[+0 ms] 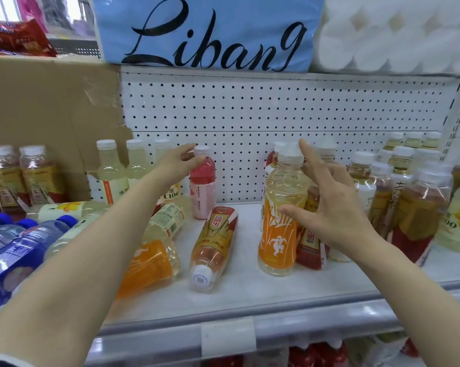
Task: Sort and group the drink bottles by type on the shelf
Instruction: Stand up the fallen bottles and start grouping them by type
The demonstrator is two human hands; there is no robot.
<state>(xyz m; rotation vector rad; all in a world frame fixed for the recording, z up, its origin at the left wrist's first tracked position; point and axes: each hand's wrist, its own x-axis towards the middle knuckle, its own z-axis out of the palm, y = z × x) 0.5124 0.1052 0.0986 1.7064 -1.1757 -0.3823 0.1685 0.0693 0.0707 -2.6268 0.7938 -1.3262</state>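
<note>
Nearby, two orange-label bottles (277,226): one upright, one lying

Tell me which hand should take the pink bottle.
Left. The left hand is already at the neck of the upright pink bottle, its fingers curling toward it just below the cap. The right hand is spread open beside the standing orange bottle, further from the pink one.

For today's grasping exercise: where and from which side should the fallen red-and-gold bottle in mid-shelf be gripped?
Probably grip the red-and-gold bottle around its labelled middle, coming from above. It lies on its side, cap toward the shelf's front edge, with its upper side exposed.
</note>
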